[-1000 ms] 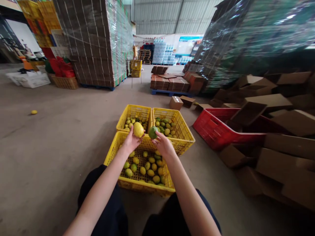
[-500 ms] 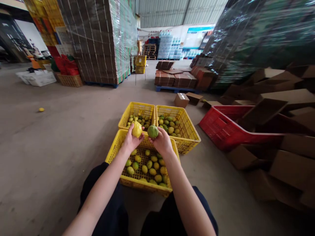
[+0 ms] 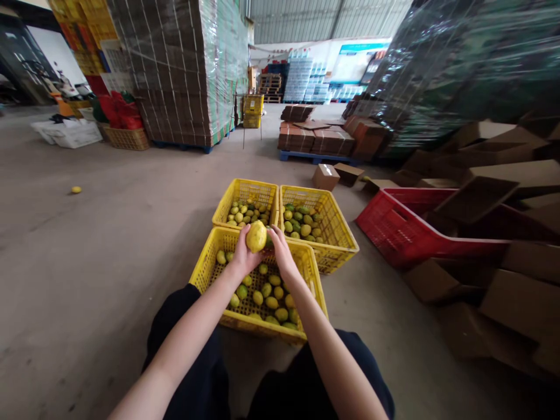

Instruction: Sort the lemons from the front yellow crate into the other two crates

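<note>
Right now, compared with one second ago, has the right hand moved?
Yes, the right hand has shifted left, judged against the rear right yellow crate.

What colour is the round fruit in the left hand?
The round fruit is mostly yellow: see head view.

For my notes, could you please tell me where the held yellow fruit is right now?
In the head view, the yellow fruit is just left of centre, in the left hand, beside the right hand.

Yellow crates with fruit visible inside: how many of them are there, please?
3: the near crate, the far-left crate beyond it, and the far-right crate beside that one. Farther back stand more yellow crates, whose contents I cannot see; others may be hidden.
</note>
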{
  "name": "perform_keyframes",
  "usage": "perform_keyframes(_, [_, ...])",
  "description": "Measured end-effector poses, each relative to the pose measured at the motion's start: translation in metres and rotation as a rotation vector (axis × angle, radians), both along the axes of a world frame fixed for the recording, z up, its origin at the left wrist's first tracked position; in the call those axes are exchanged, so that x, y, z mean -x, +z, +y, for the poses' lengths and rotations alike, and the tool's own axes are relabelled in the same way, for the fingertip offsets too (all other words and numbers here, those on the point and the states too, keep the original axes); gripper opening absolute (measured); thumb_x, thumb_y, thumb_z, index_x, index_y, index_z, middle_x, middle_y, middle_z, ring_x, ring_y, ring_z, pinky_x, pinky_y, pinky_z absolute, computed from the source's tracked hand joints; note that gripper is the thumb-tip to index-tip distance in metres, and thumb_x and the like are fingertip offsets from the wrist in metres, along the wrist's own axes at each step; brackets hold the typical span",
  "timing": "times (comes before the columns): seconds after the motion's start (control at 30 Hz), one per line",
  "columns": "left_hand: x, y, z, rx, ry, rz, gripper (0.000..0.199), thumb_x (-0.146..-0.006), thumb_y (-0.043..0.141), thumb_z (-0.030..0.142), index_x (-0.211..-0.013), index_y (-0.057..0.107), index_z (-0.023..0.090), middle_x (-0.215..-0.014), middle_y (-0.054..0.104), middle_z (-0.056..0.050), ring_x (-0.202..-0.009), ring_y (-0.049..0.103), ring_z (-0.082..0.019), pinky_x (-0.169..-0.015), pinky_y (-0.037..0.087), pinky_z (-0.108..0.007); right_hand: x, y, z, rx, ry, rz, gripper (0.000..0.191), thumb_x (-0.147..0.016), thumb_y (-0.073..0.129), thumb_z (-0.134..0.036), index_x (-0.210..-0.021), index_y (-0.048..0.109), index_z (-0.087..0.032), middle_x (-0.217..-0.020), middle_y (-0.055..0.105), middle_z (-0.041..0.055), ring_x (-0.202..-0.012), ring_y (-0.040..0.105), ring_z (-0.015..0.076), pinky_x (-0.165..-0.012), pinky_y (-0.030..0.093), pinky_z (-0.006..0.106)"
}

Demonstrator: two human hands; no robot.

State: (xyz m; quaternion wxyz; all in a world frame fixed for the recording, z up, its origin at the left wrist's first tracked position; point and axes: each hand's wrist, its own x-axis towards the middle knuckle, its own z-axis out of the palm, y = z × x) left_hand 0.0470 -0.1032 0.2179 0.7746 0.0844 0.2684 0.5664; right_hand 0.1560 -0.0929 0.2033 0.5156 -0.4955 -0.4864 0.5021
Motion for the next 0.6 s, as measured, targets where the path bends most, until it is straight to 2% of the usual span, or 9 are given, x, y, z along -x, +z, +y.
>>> perform_keyframes(0.07, [-0.004,-0.005,-0.001,0.011,0.02,0.041,0.03,-0.086,0.056,0.044,-0.093,0.067,0.017,-0.092,0.072,-0.009,-0.095,0.068,-0.025,-0.081,0.055,-0.032,0.007,-0.006,-0.004,-0.051,0.054,-0.099,0.064,-0.082,0.053,-0.067,-0.132,0.056,-0.027,-0.144,0.052,0.0069,-0.141,0.04,0.0255,-0.115,0.035,0.04])
perform_keyframes(0.17, [-0.007,-0.013,0.0,-0.016,0.069,0.047,0.027,-0.084,0.059,0.041,-0.093,0.068,0.016,-0.093,0.072,-0.007,-0.097,0.069,-0.023,-0.086,0.053,-0.03,0.013,-0.013,-0.01,-0.126,0.084,-0.263,0.081,-0.076,0.061,-0.069,-0.141,0.05,-0.022,-0.153,0.041,0.0125,-0.147,0.032,0.0294,-0.121,0.025,0.044])
perform_keyframes(0.27, [-0.008,-0.016,0.001,-0.031,0.109,0.021,0.026,-0.086,0.058,0.04,-0.091,0.067,0.016,-0.087,0.072,-0.005,-0.097,0.069,-0.022,-0.091,0.052,-0.029,0.015,-0.015,-0.013,-0.221,0.042,-0.351,0.088,-0.066,0.073,-0.065,-0.139,0.052,-0.02,-0.15,0.046,0.0153,-0.146,0.034,0.0338,-0.119,0.029,0.048])
perform_keyframes(0.37, [-0.007,-0.013,0.003,-0.039,0.146,0.024,0.028,-0.088,0.055,0.039,-0.099,0.068,0.018,-0.083,0.071,-0.003,-0.093,0.069,-0.02,-0.092,0.052,-0.03,0.015,-0.013,-0.016,-0.296,-0.008,-0.344,0.073,-0.063,0.079,-0.06,-0.123,0.063,-0.022,-0.14,0.056,0.0145,-0.138,0.045,0.0359,-0.113,0.038,0.05])
perform_keyframes(0.47, [-0.003,-0.009,0.007,-0.02,0.134,0.101,0.024,-0.086,0.057,0.035,-0.097,0.068,0.017,-0.084,0.071,-0.003,-0.092,0.069,-0.019,-0.091,0.052,-0.031,0.013,-0.005,-0.016,-0.264,0.021,-0.196,0.067,-0.055,0.087,-0.052,-0.112,0.067,-0.023,-0.121,0.068,0.0107,-0.112,0.064,0.0327,-0.095,0.053,0.045])
perform_keyframes(0.53, [0.002,-0.008,0.01,-0.021,0.086,0.172,0.017,-0.081,0.063,0.029,-0.09,0.067,0.014,-0.088,0.072,-0.006,-0.098,0.068,-0.022,-0.092,0.051,-0.031,0.009,0.002,-0.015,-0.213,0.07,-0.038,0.064,-0.053,0.089,-0.046,-0.108,0.066,-0.023,-0.104,0.072,0.0059,-0.094,0.069,0.0269,-0.083,0.058,0.04])
perform_keyframes(0.6, [0.007,-0.007,0.014,-0.057,0.048,0.209,0.015,-0.078,0.068,0.026,-0.086,0.067,0.013,-0.093,0.073,-0.009,-0.103,0.067,-0.024,-0.093,0.051,-0.032,0.004,0.008,-0.013,-0.162,0.103,0.108,0.058,-0.055,0.089,-0.043,-0.104,0.065,-0.023,-0.093,0.072,0.0018,-0.085,0.069,0.0226,-0.077,0.059,0.036])
